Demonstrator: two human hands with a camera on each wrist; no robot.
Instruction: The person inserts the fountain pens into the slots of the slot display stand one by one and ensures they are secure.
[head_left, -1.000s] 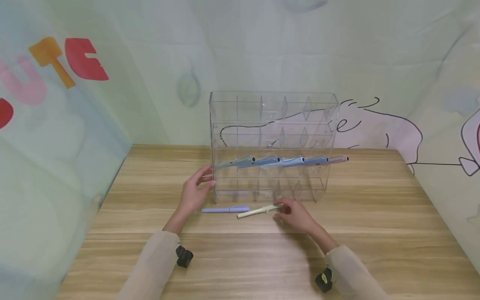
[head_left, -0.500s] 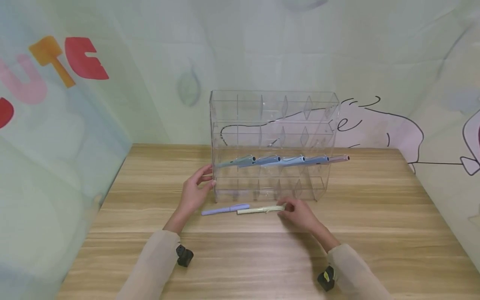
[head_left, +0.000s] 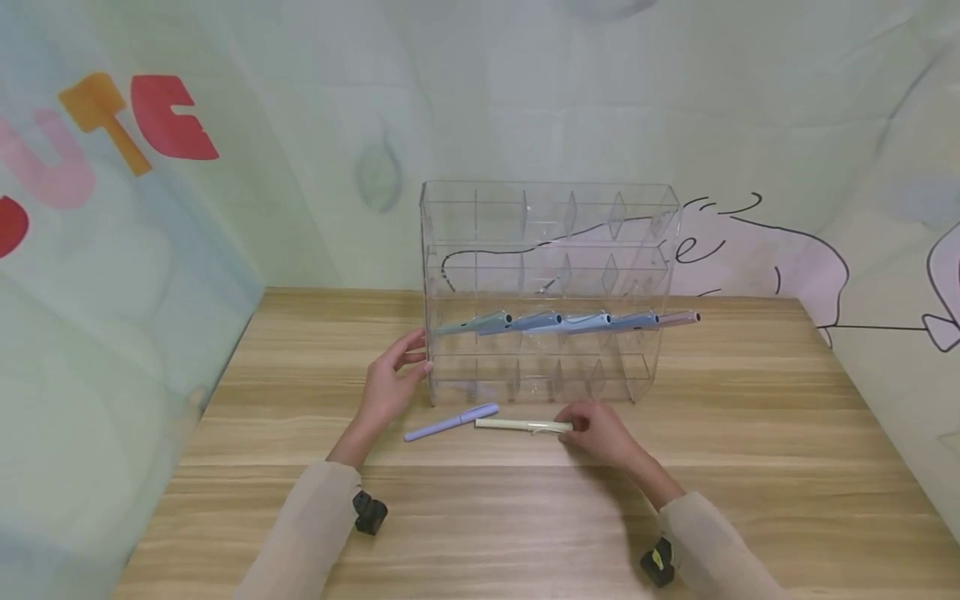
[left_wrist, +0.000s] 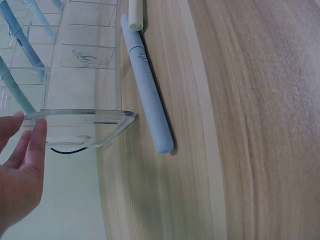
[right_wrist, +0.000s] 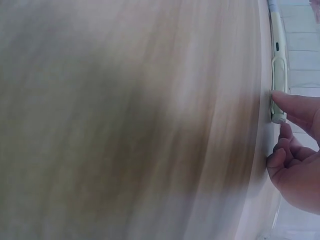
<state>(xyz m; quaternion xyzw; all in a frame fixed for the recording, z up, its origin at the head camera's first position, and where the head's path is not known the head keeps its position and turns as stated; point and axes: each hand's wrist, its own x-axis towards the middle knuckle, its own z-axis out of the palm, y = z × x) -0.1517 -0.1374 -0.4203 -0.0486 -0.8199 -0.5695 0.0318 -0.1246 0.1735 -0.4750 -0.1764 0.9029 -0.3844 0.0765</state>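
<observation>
A clear acrylic pen rack (head_left: 551, 258) stands upright on the table. My left hand (head_left: 387, 385) grips its left side panel, thumb and fingers on either face of the edge (left_wrist: 80, 113). In front of the rack my right hand (head_left: 600, 431) pinches the cap end of a cream pen (head_left: 517, 425), whose clip (right_wrist: 280, 70) shows in the right wrist view. The cream pen lies nearly level from left to right, low at the table. Left of it, a lavender pen (head_left: 450, 422) rests aslant on the wood, its right end close to the cream pen's tip.
Across one middle tier of the rack lie several pens, a green one (head_left: 491, 321), blue ones (head_left: 538, 320) and a pinkish one (head_left: 678, 318), caps toward the right. The wooden table (head_left: 757, 433) meets printed cloth backdrops (head_left: 315, 150) at the back and sides.
The cream pen has turned, its capped right end coming toward me with my right hand. The lavender pen has swung too, its left end nearer the front. My left hand stays on the rack.
</observation>
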